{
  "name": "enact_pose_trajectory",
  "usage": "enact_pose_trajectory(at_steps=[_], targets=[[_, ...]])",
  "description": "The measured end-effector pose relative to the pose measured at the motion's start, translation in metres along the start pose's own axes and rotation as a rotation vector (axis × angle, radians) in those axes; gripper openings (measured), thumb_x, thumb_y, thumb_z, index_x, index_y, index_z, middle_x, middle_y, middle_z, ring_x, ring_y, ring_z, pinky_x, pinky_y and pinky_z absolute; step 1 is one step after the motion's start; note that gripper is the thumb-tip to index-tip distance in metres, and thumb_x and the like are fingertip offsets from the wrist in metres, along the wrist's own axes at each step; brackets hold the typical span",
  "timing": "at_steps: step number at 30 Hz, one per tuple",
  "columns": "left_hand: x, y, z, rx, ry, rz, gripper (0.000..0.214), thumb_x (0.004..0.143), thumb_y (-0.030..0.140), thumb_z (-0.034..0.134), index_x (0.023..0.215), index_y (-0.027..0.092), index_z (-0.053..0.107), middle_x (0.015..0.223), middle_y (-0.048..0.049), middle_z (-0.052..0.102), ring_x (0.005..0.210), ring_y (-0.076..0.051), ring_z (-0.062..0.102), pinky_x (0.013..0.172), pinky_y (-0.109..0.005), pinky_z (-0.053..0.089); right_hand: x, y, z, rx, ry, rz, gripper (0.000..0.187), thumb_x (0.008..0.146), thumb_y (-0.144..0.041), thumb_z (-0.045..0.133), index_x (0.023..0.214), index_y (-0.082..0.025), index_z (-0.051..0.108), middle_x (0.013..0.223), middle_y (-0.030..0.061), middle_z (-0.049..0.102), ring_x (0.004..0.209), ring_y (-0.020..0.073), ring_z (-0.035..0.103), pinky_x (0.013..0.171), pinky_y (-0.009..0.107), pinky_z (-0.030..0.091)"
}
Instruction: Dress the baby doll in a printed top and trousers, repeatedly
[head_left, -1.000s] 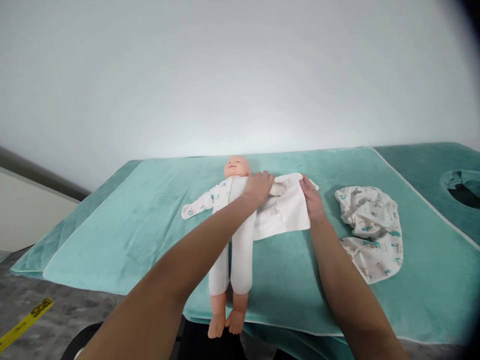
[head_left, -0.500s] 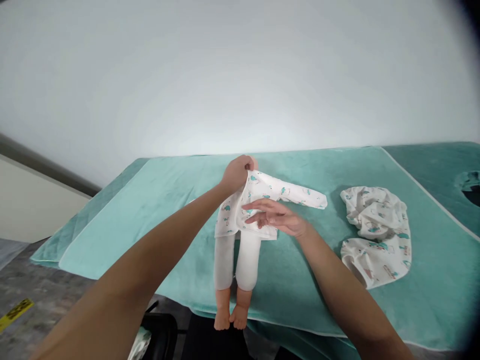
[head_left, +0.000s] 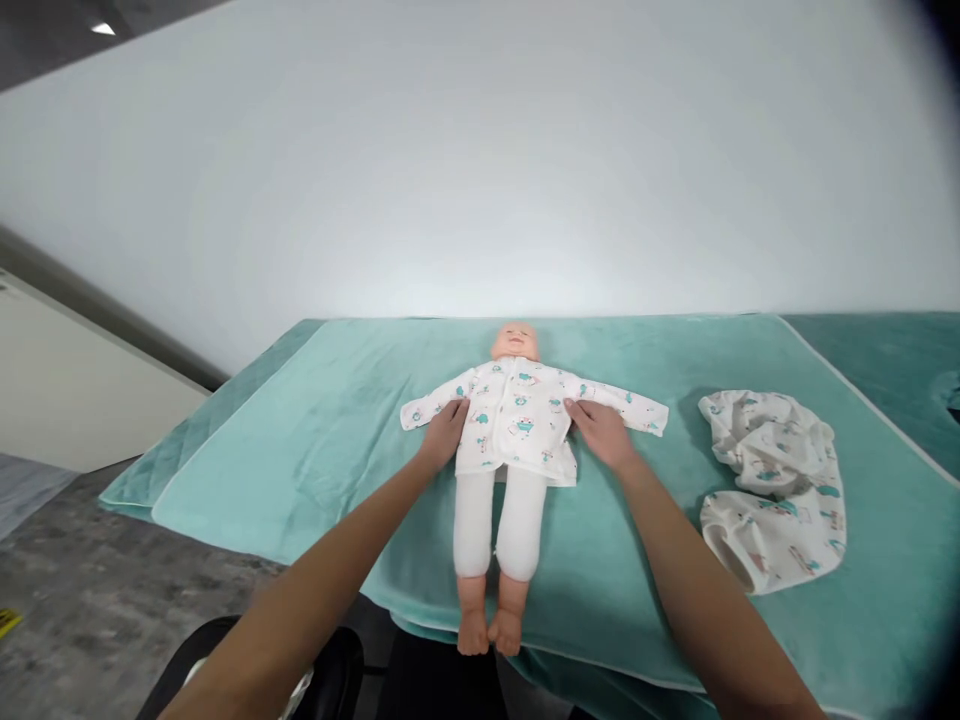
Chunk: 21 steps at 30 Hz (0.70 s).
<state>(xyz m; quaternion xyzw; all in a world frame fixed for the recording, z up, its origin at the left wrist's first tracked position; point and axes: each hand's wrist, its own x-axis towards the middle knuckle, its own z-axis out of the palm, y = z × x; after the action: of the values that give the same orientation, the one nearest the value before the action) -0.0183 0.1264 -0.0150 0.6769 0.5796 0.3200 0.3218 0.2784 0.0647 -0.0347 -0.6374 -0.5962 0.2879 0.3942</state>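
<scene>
Near the frame's centre, the left hand (head_left: 448,432) and right hand (head_left: 604,432) seem pinched closed on the sides of a patterned shirt (head_left: 517,420). It is on the doll (head_left: 519,525), sleeves spread, front drawn together; I can't tell whether it's fastened. Right of frame, matching bundled cloth (head_left: 806,535) lies unworn on the teal mat (head_left: 337,400).

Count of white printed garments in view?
2: a white, teal-printed long-sleeved cloth top on the bald doll; a crumpled white, teal-printed cloth garment on the teal plush cover, right of the doll. Crumpled folds could hide another.
</scene>
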Motion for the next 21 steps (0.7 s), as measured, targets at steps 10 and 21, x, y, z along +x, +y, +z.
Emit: enact_pose_trajectory(at_steps=[10, 21], targets=[[0.03, 0.01, 0.061, -0.354, 0.14, 0.045, 0.028, 0.093, 0.049, 0.053, 0.101, 0.022, 0.055, 0.103, -0.0045, 0.064, 0.098, -0.019, 0.059, 0.094, -0.033, 0.046, 0.013, 0.006, 0.016, 0.716, 0.05, 0.116, 0.064, 0.081, -0.051, 0.072, 0.135, -0.028, 0.047, 0.152, 0.0048, 0.047, 0.14, 0.0243, 0.044, 0.118, 0.042, 0.039], [0.074, -0.003, 0.074, -0.435, 0.268, 0.055, 0.017, 0.09, 0.033, 0.056, 0.1, 0.02, 0.059, 0.106, -0.0061, 0.066, 0.1, -0.019, 0.061, 0.096, -0.034, 0.047, 0.052, 0.012, 0.029, 0.93, 0.147, 0.042, 0.05, 0.075, -0.041, 0.076, 0.121, -0.028, 0.061, 0.138, 0.0012, 0.061, 0.123, 0.023, 0.059, 0.108, 0.039, 0.048]])
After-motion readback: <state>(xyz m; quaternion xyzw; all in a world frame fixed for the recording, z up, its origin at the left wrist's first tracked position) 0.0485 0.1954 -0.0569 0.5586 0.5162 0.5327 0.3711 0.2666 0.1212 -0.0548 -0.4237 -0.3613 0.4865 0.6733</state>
